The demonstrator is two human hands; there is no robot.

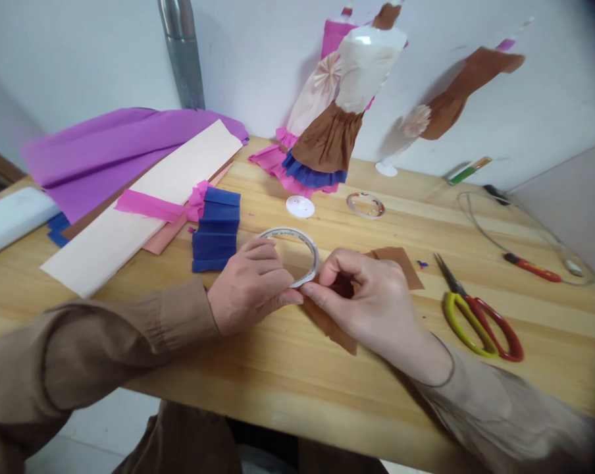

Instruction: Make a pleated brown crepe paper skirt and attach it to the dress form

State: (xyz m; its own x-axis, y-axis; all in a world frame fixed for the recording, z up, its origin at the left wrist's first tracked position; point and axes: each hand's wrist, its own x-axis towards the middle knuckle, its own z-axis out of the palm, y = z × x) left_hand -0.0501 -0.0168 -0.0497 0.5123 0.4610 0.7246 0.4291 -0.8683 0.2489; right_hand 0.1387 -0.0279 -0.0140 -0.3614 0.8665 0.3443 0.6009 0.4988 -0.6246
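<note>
My left hand (253, 283) is closed around the near left side of a roll of tape (313, 253), a thin ring with a printed inner core, held upright at a tilt just above the table. At the roll's near right edge, the thumb and forefinger of my right hand (371, 293) are pinched together on the tape. Whether a strip has come loose between the fingertips is too small to tell. A piece of brown crepe paper (399, 262) lies beneath my right hand, partly hidden by it. Left of the roll sits a pleated blue crepe paper piece (216, 230).
Scissors (468, 309) with red and yellow handles lie at right, near a red-handled tool with a cable (532, 266). Behind stand dress forms in paper clothes (330, 135) and a second tape ring (365, 205). Purple paper (104, 148) and a cream strip (144, 204) lie left.
</note>
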